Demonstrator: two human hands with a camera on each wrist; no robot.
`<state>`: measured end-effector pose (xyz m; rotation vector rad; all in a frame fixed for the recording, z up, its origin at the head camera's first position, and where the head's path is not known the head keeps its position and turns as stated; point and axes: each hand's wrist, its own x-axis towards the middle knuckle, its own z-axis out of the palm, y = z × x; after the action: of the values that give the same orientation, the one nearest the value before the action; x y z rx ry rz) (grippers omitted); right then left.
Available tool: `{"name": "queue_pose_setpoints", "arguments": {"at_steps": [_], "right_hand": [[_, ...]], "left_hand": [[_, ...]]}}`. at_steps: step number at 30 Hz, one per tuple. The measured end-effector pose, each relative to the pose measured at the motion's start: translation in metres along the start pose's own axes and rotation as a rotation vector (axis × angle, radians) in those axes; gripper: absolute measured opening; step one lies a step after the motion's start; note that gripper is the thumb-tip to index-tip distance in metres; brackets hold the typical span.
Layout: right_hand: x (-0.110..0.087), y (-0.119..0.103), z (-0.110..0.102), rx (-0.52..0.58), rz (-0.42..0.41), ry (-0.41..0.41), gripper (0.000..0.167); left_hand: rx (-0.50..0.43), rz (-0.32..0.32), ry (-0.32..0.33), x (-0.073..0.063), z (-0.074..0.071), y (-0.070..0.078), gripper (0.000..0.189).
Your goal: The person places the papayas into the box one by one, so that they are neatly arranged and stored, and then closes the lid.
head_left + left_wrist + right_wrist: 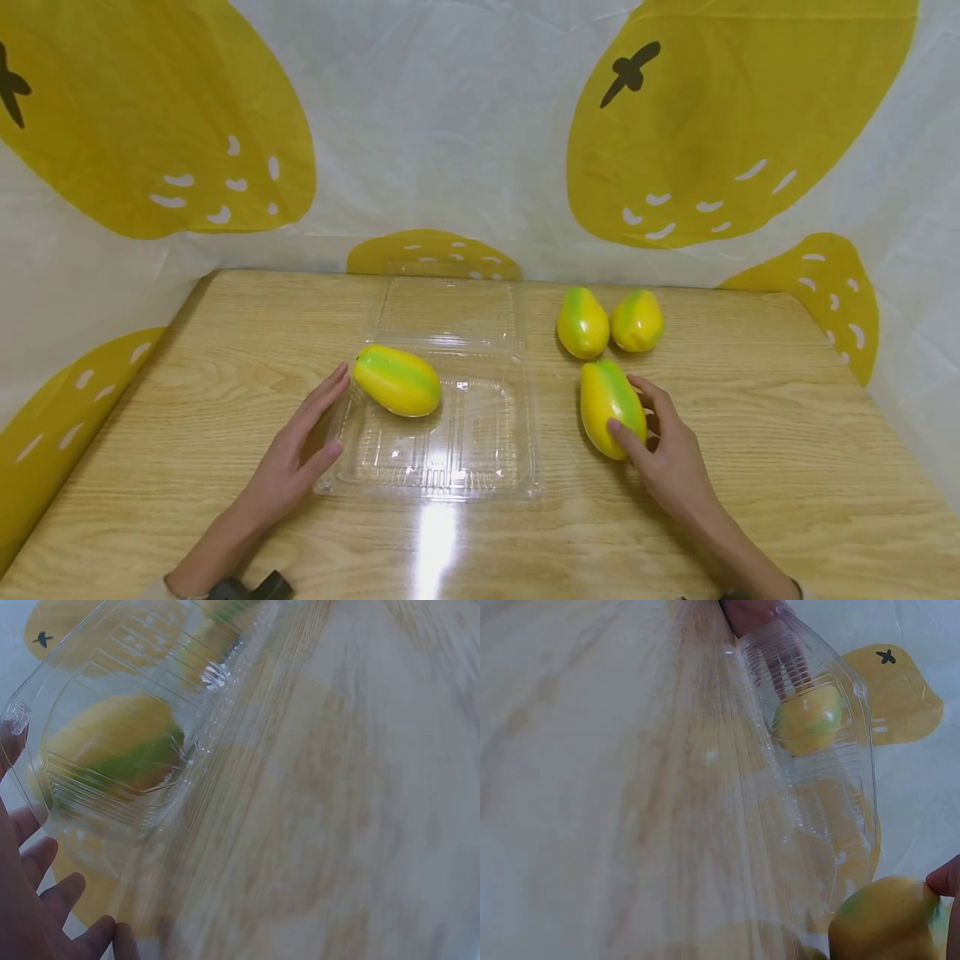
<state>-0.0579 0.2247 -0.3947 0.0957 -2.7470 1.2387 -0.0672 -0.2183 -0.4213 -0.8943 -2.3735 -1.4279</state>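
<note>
A clear plastic clamshell box (480, 433) lies opened on the table, its lid folded back toward the wall. One yellow papaya (397, 381) with a green stripe sits in the box's back left part. Beside the box's left wall is my left hand (288, 454), fingers extended and holding nothing; in the left wrist view its fingers (64, 896) are spread near the wall. To the right of the box, my right hand (675, 458) grips a second papaya (603, 400) between thumb and fingers. The right wrist view shows this papaya (885, 919) at the lower right.
Two more papayas, one (582, 323) beside the other (637, 321), stand behind the right hand. The wooden table (750, 375) ends at a white cloth (442, 125) printed with yellow fruit, which rises at the back and sides.
</note>
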Motion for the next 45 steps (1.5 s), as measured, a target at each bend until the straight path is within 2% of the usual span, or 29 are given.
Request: {"name": "queue_pose_setpoints", "arguments": {"at_steps": [9,22,27,40,45], "right_hand": [[0.002,0.000,-0.001,0.037,-0.047,0.040,0.062],[-0.001,-0.003,-0.004,0.056,-0.040,0.051,0.066],[-0.001,-0.006,-0.005,0.082,-0.041,0.042,0.069],[-0.002,-0.012,-0.006,0.166,-0.116,0.022,0.077],[-0.001,-0.017,-0.006,0.203,-0.155,0.025,0.081]], "left_hand": [[0.000,-0.008,-0.001,0.001,0.000,0.000,0.069],[0.006,-0.001,0.000,0.000,0.002,-0.002,0.065],[0.009,-0.026,-0.005,0.000,0.002,-0.001,0.070],[0.020,-0.073,-0.018,-0.001,-0.001,0.000,0.074],[0.020,-0.066,-0.011,-0.001,-0.001,0.001,0.073]]}}
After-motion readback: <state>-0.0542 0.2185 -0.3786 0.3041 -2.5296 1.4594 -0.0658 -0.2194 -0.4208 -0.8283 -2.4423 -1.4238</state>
